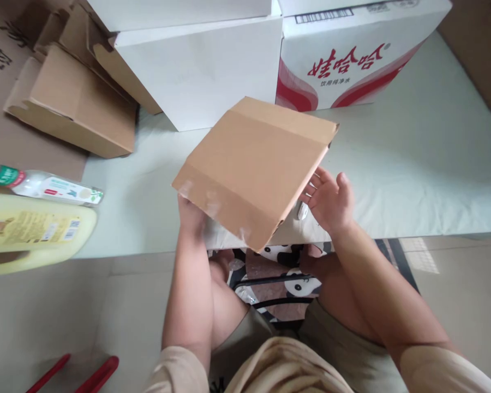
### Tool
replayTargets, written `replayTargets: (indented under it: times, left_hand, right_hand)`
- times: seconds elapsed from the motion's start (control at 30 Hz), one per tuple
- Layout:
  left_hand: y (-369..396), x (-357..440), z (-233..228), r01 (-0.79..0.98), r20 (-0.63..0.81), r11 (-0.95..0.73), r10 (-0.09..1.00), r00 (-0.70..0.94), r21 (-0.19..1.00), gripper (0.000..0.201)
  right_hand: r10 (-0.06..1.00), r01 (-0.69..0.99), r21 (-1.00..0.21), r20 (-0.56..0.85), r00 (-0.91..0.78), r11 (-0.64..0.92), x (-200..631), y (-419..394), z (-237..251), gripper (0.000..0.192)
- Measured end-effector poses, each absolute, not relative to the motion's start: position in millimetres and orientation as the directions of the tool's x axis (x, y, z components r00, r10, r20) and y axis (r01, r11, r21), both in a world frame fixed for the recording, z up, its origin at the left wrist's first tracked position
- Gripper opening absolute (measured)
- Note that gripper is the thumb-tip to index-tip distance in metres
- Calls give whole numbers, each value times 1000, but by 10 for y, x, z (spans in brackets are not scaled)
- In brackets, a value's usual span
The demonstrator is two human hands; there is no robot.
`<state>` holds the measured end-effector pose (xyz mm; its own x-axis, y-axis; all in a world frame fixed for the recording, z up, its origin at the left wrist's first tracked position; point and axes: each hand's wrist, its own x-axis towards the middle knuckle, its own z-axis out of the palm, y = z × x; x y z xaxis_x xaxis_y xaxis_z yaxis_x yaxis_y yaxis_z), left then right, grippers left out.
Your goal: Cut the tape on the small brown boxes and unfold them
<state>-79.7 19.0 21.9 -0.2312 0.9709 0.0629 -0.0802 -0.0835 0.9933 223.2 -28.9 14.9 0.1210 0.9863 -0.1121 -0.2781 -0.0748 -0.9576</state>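
A flat brown cardboard box (253, 158), with fold lines and whitish scuffs along its near edge, is held tilted above the pale green tabletop. My left hand (191, 215) grips it from below at the near left corner, its fingers hidden under the cardboard. Beside the right edge, my right hand (329, 202) is open, palm turned up and fingers apart. Its fingertips reach the edge, and whether they press on it I cannot tell. A small white object (303, 210) lies on the table just below these fingers, partly covered.
White cartons (204, 71) stand at the back, including one with red lettering (352, 65). Brown cardboard boxes (77, 103) are at the left, near a clear plastic bottle (36, 183) and a yellow jug (36, 226). The table's front edge runs above my knees.
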Motion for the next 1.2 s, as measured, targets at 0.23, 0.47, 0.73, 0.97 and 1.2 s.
replayTargets:
  times: [0.23,0.47,0.73,0.97,1.2]
  left_hand:
    - [293,-872,68,77,154,-138,952,-264,987,26]
    - [264,-967,15,398,191,-200,980,62,896,32]
    - [247,-994,127,347,42,-90,989,141,933,54]
    - [234,-943,163,269,42,13,980,-197,963,57]
    - [224,-1023,144,179,-53,112,951,-304,977,56]
  right_hand:
    - [999,-51,-998,-22,27,-20,2200,-340,308,102]
    - [991,31,-999,47,127,43,2386,-364,226,85]
    - [969,-325,-946,-91,228,-12,2432,-343,189,63]
    - [933,-412,-911,-160,322,-14,2256,-313,208,48]
    - [898,-140,-986,-141,417,-89,2184,-501,141,59]
